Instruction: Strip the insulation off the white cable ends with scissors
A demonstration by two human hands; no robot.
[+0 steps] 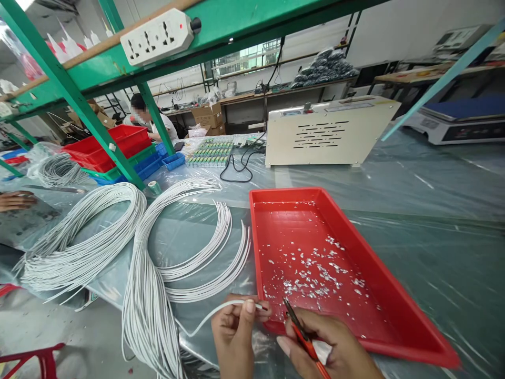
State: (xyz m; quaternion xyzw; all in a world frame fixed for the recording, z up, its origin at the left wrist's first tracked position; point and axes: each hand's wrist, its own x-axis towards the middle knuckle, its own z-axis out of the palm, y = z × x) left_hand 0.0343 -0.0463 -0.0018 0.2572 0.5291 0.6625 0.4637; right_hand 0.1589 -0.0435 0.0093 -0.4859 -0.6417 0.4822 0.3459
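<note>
My left hand [239,326] pinches a white cable [211,316] close to its end, which points right past the thumb. The other part of that cable runs back to a big bundle of white cables [148,295] on the table. Wrapped in my right hand [323,342] is a tool with orange handles and dark jaws, which looks like cutting pliers [302,331]; its tip is a little right of the cable end, apart from it. Something white shows by the palm. Both hands are at the near edge of a red tray [402,295], where many small silvery and white scraps [319,273] lie scattered.
A second cable coil [82,237] lies left, near another person's hand [18,201]. Behind the tray stands a beige machine [327,134] with a black cord. Green shelf posts [74,95], stacked bins [114,147] and a power strip [158,37] bound the left and top. A scale [461,123] stands right.
</note>
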